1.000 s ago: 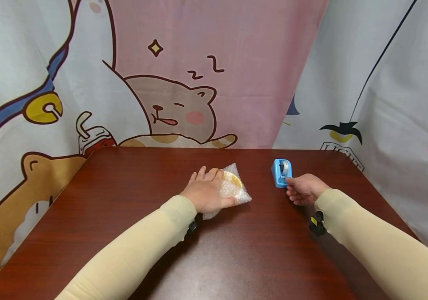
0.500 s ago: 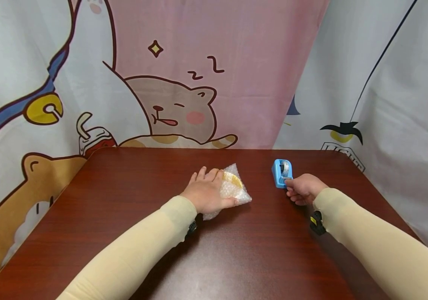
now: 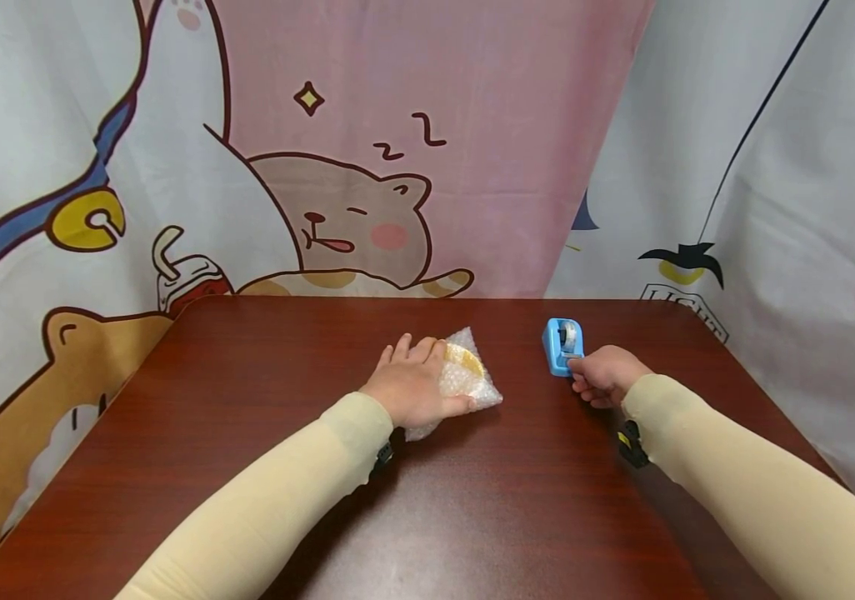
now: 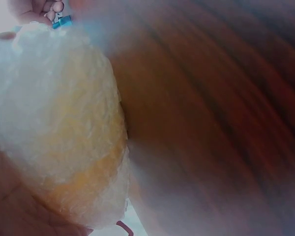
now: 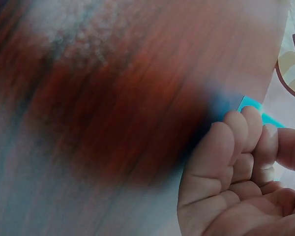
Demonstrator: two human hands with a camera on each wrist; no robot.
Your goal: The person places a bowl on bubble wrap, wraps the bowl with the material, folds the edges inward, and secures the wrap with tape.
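Observation:
My left hand (image 3: pixel 408 385) lies with spread fingers over a bubble-wrapped package (image 3: pixel 467 377), pressing it on the table. Yellow shows through the clear wrap (image 4: pixel 81 123), and the hand covers the package's left part. To the right stands a light-blue tape dispenser (image 3: pixel 553 354) with a roll of clear tape (image 3: pixel 568 336). At its front end my right hand (image 3: pixel 609 375) pinches the tape's end between thumb and index finger. In the right wrist view the other fingers (image 5: pixel 206 182) curl inward and hide most of the dispenser.
The dark red-brown wooden table (image 3: pixel 307 500) reaches back to a printed cartoon curtain (image 3: pixel 510 150). More white curtain (image 3: pixel 810 250) hangs along the right side. A small dark device (image 3: pixel 632 443) is strapped under the right wrist.
My right hand has shifted very slightly left, toward the dispenser. The left hand and the bubble-wrapped package stay in place.

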